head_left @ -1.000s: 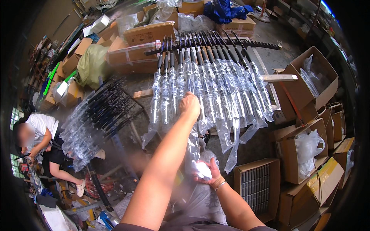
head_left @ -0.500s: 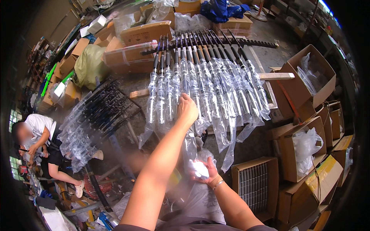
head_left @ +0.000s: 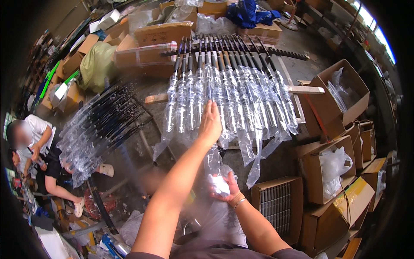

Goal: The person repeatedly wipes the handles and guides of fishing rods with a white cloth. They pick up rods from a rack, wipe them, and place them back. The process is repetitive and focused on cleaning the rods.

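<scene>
A row of rods, which look like fishing rods, lies across a rack with dark handles in clear plastic sleeves. My left hand rests on one sleeved rod left of the row's middle, its fingers straight and flat along the plastic. Below it, near my body, my right hand is closed round a white wad, possibly cloth or paper. The loose end of a plastic sleeve hangs down to that hand. The rod under my left palm is partly hidden.
A notched black bar supports the rods' far ends. At left stands a second rack of sleeved rods, with a seated person beyond. Open cardboard boxes line the right; a box of grey tubes is nearer.
My left hand's fingers have straightened and now lie flat on the rod. My right hand stays low with the white wad. The view has shifted slightly.
</scene>
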A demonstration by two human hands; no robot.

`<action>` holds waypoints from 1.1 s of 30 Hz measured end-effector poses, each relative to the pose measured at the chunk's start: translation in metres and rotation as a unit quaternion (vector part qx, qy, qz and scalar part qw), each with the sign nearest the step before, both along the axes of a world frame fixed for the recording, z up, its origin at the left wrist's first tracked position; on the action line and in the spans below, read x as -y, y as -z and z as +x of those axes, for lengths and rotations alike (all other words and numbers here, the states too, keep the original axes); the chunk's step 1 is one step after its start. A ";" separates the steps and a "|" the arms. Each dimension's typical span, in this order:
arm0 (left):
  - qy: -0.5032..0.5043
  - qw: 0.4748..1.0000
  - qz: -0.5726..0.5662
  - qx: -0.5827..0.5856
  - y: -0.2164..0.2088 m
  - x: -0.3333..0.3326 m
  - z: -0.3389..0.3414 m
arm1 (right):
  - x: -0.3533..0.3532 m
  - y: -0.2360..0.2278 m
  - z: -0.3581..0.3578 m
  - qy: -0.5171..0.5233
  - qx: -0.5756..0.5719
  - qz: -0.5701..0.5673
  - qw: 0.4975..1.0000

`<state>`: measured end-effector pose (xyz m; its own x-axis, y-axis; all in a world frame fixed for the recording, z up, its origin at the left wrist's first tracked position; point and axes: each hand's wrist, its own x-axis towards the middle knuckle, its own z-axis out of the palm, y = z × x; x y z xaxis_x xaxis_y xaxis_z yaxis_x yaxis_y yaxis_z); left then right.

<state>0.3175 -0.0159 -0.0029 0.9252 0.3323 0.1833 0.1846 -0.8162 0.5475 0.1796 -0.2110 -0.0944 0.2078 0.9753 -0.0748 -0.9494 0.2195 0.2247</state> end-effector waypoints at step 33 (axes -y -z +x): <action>0.320 0.947 -0.019 0.000 0.093 0.065 -0.193 | 0.054 -0.147 0.373 0.392 0.604 -0.564 0.404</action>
